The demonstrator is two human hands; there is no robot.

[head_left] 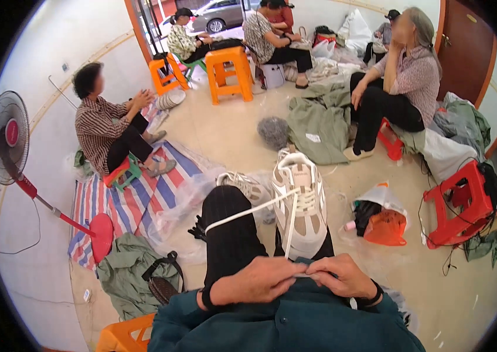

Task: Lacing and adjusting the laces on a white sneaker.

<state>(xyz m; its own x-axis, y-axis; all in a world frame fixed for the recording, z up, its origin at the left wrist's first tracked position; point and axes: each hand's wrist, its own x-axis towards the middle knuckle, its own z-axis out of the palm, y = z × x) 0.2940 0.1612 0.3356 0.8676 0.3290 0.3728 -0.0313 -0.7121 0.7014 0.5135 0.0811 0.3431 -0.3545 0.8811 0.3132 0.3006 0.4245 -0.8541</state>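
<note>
A beige and white sneaker (301, 217) rests on my right thigh, its toe toward me. Its cream shoelace (248, 215) is partly threaded; one loose length runs left over my left knee, another drops toward my hands. Close to my belly, my left hand (260, 280) and my right hand (345, 277) meet, fingers pinched together on what looks like the shoelace's end. A small dark piece shows beside the right fingers; I cannot tell what it is. Behind my left knee, a second similar sneaker (242, 185) lies in clear plastic on the floor.
Several people sit around the room. At left stand a red fan (9, 138) and a striped sheet (143, 199). Green cloth (128, 270) and a bag (166, 287) lie front left. To the right are a plastic bag (380, 220) and a red stool (456, 202). An orange stool (228, 73) stands behind.
</note>
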